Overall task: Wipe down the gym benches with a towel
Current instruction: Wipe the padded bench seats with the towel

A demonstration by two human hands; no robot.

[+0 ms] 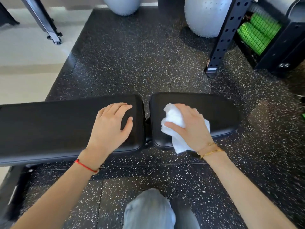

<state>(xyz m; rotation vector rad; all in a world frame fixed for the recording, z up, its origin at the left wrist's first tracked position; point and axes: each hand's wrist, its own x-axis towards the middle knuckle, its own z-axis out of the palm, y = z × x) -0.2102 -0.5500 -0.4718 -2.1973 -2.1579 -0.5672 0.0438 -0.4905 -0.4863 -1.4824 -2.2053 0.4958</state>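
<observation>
Black padded bench (66, 126), split into two pads by a gap, with crumpled white towel (175, 128) lying on its shorter pad.

You are facing bare speckled floor (140, 66) beyond the bench (49, 123) — rack upright (226, 35) and spiked ball (204, 15) blocking far right.

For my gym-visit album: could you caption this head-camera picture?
Right hand grips a white towel on the short bench pad; left hand rests flat on the long pad.
</observation>
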